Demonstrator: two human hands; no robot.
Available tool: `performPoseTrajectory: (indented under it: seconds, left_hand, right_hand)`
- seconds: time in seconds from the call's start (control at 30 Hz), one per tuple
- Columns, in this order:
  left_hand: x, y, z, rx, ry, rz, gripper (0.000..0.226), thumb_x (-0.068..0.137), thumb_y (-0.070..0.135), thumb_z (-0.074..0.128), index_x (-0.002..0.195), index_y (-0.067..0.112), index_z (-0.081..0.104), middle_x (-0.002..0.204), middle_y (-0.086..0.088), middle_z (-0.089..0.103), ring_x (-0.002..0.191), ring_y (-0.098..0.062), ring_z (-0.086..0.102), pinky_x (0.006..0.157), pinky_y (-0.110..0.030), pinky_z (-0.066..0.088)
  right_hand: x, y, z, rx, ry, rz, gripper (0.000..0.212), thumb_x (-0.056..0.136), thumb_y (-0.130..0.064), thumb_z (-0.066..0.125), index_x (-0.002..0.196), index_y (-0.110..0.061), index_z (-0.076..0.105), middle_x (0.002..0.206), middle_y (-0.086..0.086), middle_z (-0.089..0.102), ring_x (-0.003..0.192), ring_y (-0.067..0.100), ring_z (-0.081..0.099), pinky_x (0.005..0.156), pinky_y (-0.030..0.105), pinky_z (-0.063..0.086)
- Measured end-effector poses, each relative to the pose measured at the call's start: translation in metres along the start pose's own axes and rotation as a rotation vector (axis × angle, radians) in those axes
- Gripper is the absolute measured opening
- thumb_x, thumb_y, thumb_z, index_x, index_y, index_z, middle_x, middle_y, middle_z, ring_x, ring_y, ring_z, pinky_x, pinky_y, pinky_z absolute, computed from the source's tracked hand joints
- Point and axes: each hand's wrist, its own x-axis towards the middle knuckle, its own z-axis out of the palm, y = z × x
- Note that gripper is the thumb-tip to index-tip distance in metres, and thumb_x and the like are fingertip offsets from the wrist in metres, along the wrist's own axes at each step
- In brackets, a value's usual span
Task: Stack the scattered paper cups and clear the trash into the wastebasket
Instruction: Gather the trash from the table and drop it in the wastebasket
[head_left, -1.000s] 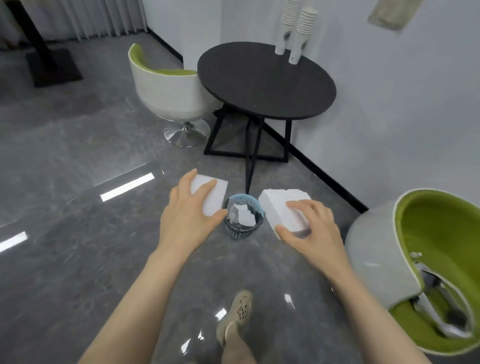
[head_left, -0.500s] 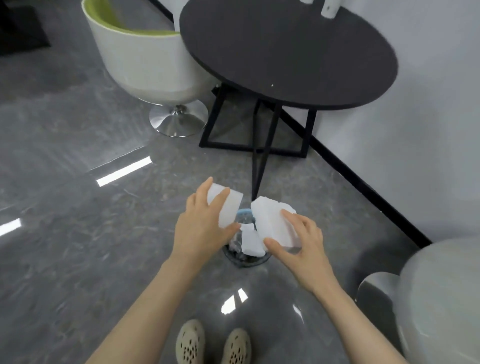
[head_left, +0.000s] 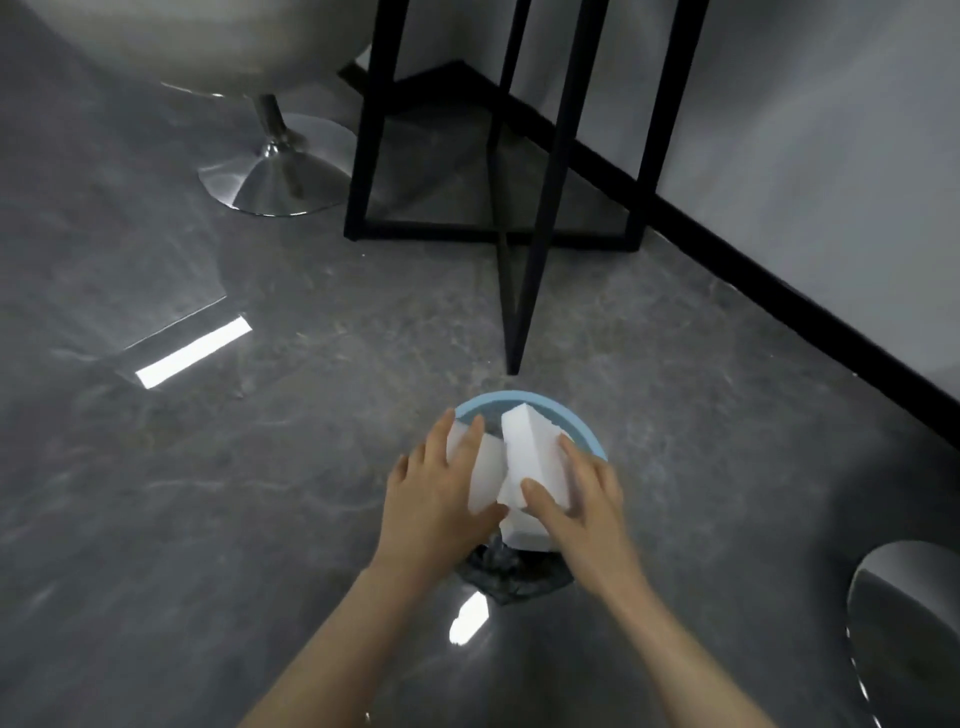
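The left hand (head_left: 434, 491) grips a white foam block (head_left: 480, 475) and the right hand (head_left: 584, 493) grips a larger foam block (head_left: 530, 457), both held over the blue-rimmed wastebasket (head_left: 519, 400) at lower centre of the frame. The basket looks small and already holds foam, so the blocks may jam against each other at the rim or tip out onto the floor (head_left: 208, 519). Compared with half a second ago, the hands have come together and lowered to the rim, and the view has dropped below the table legs (head_left: 545, 208).
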Motion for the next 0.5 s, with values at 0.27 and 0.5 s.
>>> performPoseTrajectory:
  seconds: [0.27, 0.5]
  left_hand:
    - [0.016, -0.007, 0.031, 0.028, -0.125, 0.053, 0.085, 0.086, 0.055, 0.056, 0.152, 0.028, 0.008, 0.16, -0.004, -0.001, 0.145, -0.021, 0.016, 0.117, -0.045, 0.017]
    - [-0.011, 0.036, -0.128, 0.005, -0.069, 0.023, 0.058, 0.094, 0.042, 0.05, 0.147, 0.03, 0.03, 0.156, -0.002, 0.02, 0.136, -0.023, 0.036, 0.107, -0.039, 0.03]
  right_hand:
    - [0.01, 0.018, -0.008, -0.154, -0.014, 0.013, 0.068, 0.083, -0.058, 0.057, 0.143, -0.043, 0.03, 0.14, -0.019, 0.03, 0.132, 0.005, 0.028, 0.107, 0.038, 0.038]
    - [-0.033, -0.117, -0.087, -0.657, -0.261, -0.085, 0.052, 0.095, -0.045, 0.046, 0.144, -0.031, 0.036, 0.149, -0.008, 0.024, 0.139, 0.012, 0.015, 0.113, 0.037, 0.023]
